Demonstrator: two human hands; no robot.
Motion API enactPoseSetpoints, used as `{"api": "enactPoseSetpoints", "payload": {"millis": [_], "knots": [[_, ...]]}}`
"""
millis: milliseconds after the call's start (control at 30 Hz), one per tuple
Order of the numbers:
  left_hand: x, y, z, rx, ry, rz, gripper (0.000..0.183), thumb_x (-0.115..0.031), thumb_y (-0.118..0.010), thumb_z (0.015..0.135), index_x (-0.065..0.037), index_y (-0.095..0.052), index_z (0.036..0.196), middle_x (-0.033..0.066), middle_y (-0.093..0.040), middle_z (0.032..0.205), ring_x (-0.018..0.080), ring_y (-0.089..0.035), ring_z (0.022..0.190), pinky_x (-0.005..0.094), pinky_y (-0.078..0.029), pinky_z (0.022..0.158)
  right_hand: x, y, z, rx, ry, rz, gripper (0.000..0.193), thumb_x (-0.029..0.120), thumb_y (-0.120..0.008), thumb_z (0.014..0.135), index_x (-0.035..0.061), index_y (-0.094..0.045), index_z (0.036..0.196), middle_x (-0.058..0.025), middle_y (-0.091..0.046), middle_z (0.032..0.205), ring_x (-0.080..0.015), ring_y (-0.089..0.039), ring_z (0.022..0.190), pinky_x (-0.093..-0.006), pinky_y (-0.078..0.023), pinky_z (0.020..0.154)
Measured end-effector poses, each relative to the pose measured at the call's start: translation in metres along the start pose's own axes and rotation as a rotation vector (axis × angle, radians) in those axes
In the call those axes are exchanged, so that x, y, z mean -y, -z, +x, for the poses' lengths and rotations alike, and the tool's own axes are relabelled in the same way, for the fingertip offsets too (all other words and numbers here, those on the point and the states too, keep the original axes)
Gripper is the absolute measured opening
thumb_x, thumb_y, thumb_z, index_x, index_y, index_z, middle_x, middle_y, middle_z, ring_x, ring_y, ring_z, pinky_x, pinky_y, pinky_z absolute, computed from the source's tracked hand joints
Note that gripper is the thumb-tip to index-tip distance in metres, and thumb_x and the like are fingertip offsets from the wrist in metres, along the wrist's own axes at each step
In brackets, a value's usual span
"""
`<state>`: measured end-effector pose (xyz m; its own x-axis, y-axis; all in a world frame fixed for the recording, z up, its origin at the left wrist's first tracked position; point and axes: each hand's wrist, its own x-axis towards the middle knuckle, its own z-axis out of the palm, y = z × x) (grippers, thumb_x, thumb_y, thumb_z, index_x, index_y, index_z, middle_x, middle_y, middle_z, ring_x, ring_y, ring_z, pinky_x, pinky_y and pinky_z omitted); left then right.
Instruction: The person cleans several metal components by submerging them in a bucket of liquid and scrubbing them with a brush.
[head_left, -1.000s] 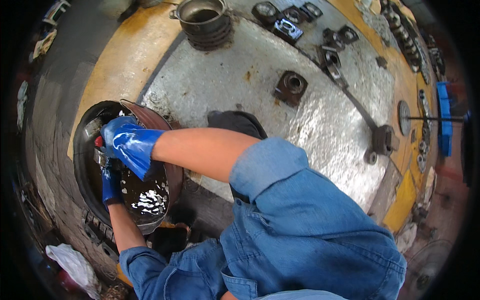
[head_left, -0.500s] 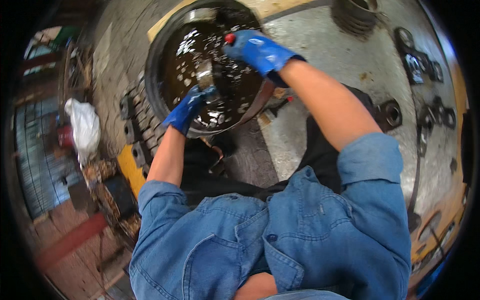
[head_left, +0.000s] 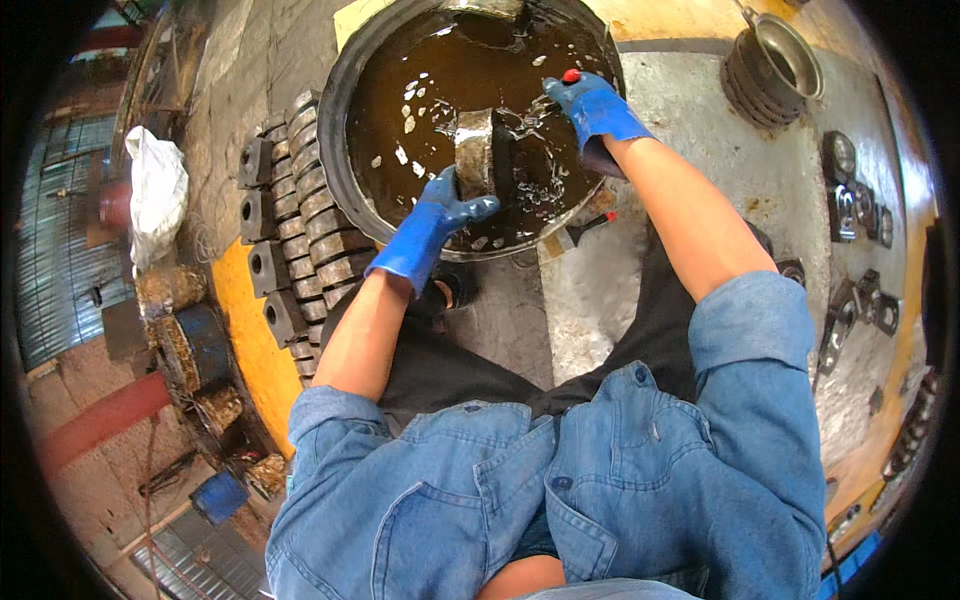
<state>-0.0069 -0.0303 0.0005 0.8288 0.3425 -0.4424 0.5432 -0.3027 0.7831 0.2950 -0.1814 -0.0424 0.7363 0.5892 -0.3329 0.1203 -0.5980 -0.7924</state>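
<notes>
My left hand, in a blue rubber glove, grips the lower end of a thick metal ring. The ring stands partly sunk in brown liquid inside a round dark basin. In a matching glove, my right hand is curled over the basin's right side, apart from the ring. A red end of something pokes out of its fist; the rest of that thing is hidden. Another metal piece shows at the basin's far side. Ripples and floating froth mark the liquid near the ring.
A brush with a red-tipped handle lies by the basin's near right rim. Rows of metal rings and dark blocks with holes line the left. Stacked metal rings stand far right, with dark metal parts nearer. A white bag is at left.
The view has shifted, so the basin shows farther right. My right hand has drawn away from the ring toward the basin's right rim. My left hand stays at the ring's lower end.
</notes>
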Motion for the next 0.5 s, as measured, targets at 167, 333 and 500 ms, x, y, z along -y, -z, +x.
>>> {"api": "enactPoseSetpoints", "payload": {"millis": [167,333,500], "knots": [[-0.042,-0.023,-0.015,-0.256,0.245,0.325,0.105,-0.053,-0.095,0.070,0.000,-0.051,0.149,0.0254,-0.068,0.136,0.0396,-0.066,0.127,0.0448,-0.052,0.110,0.017,-0.012,-0.034,0.109,-0.235,0.582,0.044,0.045,-0.075,0.099,0.0042,-0.072,0.114,-0.0070,-0.073,0.100,-0.0180,-0.067,0.084,-0.0392,-0.048,0.091],[-0.036,-0.027,-0.012,-0.293,0.210,0.334,0.098,-0.050,-0.095,0.070,0.000,-0.055,0.145,0.0267,-0.070,0.130,0.0415,-0.067,0.124,0.0462,-0.053,0.107,0.020,-0.032,-0.026,0.217,-0.252,0.643,0.044,0.046,-0.070,0.102,0.0070,-0.071,0.121,-0.0059,-0.074,0.108,-0.0176,-0.070,0.086,-0.0338,-0.058,0.079],[-0.047,-0.010,-0.015,-0.242,0.193,0.398,0.093,-0.047,-0.094,0.070,-0.001,-0.058,0.142,0.0268,-0.071,0.127,0.0422,-0.067,0.123,0.0476,-0.055,0.105,0.040,-0.031,-0.037,0.146,-0.297,0.635,0.050,0.052,-0.070,0.100,0.0045,-0.072,0.117,-0.0089,-0.073,0.105,-0.0208,-0.068,0.082,-0.0355,-0.052,0.080]]}}
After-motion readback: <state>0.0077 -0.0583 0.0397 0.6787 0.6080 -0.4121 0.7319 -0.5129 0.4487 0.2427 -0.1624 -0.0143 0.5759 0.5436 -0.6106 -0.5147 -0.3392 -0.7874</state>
